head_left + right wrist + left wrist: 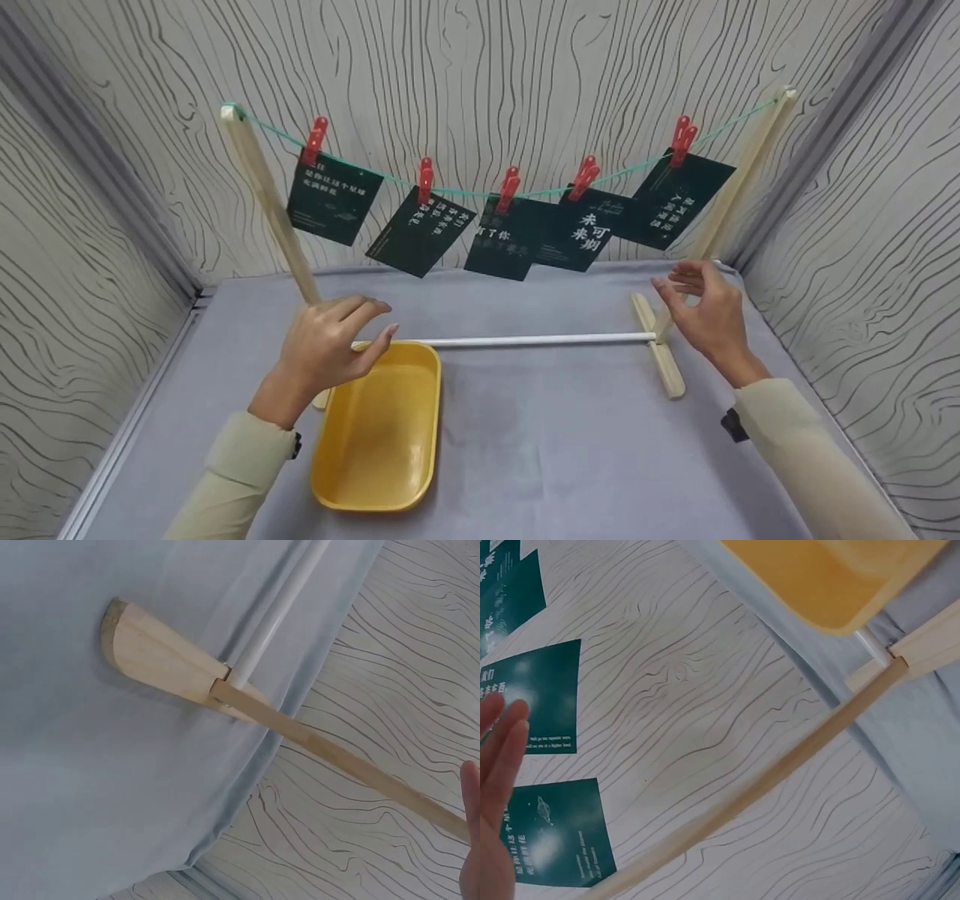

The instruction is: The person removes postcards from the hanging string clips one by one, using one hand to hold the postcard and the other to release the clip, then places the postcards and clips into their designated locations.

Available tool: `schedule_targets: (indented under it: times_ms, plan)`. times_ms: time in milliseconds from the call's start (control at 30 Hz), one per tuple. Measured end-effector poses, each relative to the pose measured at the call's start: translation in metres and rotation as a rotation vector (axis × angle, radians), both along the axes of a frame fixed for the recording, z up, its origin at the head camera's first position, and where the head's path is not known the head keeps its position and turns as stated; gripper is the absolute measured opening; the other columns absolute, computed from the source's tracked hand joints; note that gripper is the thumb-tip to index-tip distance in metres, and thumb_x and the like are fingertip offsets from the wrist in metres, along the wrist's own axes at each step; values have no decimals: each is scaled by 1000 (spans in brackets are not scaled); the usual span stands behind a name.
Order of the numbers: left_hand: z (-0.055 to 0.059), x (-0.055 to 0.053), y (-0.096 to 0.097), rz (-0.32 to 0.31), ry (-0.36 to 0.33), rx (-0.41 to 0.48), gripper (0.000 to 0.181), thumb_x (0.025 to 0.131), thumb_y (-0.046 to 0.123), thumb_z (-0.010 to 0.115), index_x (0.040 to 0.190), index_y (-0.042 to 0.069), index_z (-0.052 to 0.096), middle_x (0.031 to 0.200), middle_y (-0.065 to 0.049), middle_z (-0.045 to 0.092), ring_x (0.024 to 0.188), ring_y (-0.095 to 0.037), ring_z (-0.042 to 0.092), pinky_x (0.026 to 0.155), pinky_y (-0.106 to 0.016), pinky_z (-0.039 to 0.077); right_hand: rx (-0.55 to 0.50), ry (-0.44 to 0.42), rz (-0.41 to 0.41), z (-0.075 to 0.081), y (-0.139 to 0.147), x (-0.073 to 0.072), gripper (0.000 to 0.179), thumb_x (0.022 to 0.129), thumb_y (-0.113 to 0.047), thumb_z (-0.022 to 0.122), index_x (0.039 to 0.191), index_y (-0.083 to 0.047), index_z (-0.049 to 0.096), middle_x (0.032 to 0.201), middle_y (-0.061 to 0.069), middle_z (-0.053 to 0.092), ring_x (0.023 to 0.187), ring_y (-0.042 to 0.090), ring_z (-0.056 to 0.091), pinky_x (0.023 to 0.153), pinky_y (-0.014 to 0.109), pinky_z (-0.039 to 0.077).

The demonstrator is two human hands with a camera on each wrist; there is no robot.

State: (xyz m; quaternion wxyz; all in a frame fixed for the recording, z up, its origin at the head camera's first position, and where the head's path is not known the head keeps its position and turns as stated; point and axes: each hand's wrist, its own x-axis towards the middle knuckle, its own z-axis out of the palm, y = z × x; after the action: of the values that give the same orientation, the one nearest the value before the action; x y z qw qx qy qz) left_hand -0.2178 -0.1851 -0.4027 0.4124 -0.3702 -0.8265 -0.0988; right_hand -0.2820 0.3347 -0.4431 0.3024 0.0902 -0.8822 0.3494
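Observation:
My left hand hovers over the far end of the yellow tray, beside the left wooden post. Its fingers bend loosely, with a gap to the thumb and nothing in between. On the other side my right hand is raised by the right wooden post, fingers relaxed and holding nothing. Between the posts sags a green string. Several dark green cards with white writing hang from it by red clothespins. The left wrist view shows fingers overlapping one card.
A white rod joins the stand's feet low over the grey cloth. The right wooden foot lies below my right hand. Wood-grain patterned panels enclose the table at the back and sides.

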Motion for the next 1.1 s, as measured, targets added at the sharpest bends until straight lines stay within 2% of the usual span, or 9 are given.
schedule_targets:
  times_ms: [133,233,400,533,600,733,800,833,1100]
  plan:
    - [1,-2,8,-63,68,-18,45,107,43,51,100,8,78,94,-8,81,79,-24,80,68,-35,66,-9,-22,18,1,-2,1,47,99,-29,75,126,5,59,120,24,73,108,41,75,84,-8,40]
    - [3,-3,14,-92,119,-25,42,106,40,54,99,7,79,96,-9,82,83,-24,80,71,-37,67,-21,-39,30,3,-4,2,49,100,-31,74,129,5,58,122,24,73,110,41,74,86,-7,40]
    - [7,-4,21,-96,173,-25,37,103,38,57,98,9,80,94,-6,82,85,-22,79,73,-38,67,-55,-42,34,3,-4,0,52,100,-31,74,132,5,56,125,23,71,112,39,73,88,-6,42]
    - [7,-3,27,-114,159,-23,36,102,37,59,98,8,79,95,-6,81,87,-23,77,77,-38,67,-67,-35,48,1,-3,-2,56,99,-28,75,137,7,53,130,23,69,112,40,73,88,-4,44]
    - [8,-4,29,-129,142,-33,31,100,35,64,101,7,78,98,-8,81,91,-24,77,82,-38,66,-59,-52,41,1,-4,-2,58,99,-31,74,139,6,51,132,23,68,113,41,73,90,1,49]
    - [10,-6,35,-146,122,-63,29,97,33,69,107,7,77,108,-10,80,101,-27,77,90,-40,65,-68,-86,32,6,-5,-6,60,100,-35,72,140,4,50,135,22,67,118,39,72,92,1,48]
    - [11,-7,38,-154,134,-75,30,96,33,70,109,7,76,111,-11,80,104,-27,77,91,-40,65,-91,-98,33,10,-6,-7,60,101,-36,71,141,4,50,135,22,67,119,38,71,93,2,49]
    - [11,-7,40,-157,137,-77,30,95,33,71,110,7,76,112,-11,80,105,-28,77,92,-41,65,-107,-97,36,11,-6,-8,60,101,-35,71,141,4,50,135,22,67,119,37,71,91,-4,44]
    - [17,-6,50,-130,118,-60,45,92,38,77,123,6,75,120,-13,79,112,-28,77,87,-39,65,-186,-133,38,16,-9,-10,61,101,-38,70,142,2,49,138,15,66,122,28,69,99,8,52]
